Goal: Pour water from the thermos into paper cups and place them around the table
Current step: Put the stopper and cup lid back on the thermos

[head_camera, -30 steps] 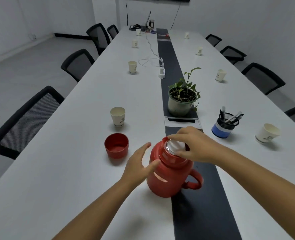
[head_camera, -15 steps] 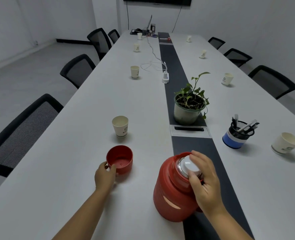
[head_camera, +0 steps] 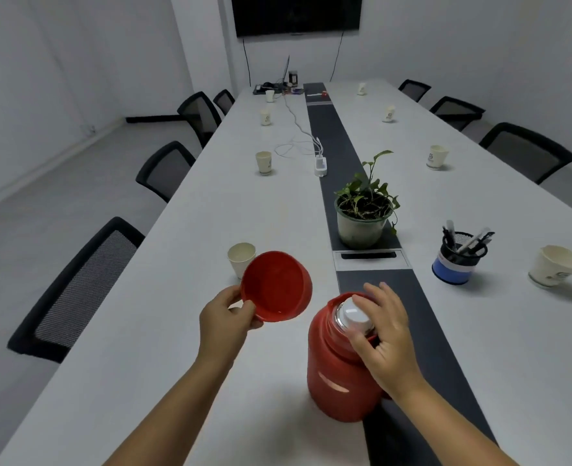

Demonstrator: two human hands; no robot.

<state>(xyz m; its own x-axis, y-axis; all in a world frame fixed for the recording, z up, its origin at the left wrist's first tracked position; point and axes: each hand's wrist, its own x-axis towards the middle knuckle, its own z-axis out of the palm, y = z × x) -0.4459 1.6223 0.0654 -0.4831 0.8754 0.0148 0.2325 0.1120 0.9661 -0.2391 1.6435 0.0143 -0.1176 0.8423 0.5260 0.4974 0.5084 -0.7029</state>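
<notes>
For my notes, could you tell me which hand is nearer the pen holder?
Right. The right hand grips the thermos stopper, left of the pen holder; the left hand is farther left.

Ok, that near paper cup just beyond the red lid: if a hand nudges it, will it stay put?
Probably not. The paper cup looks thin-walled and narrows to a small base, so a high nudge could tip it. Its inside looks pale, with no water visible, so it is likely light and would slide on the smooth table.
</notes>
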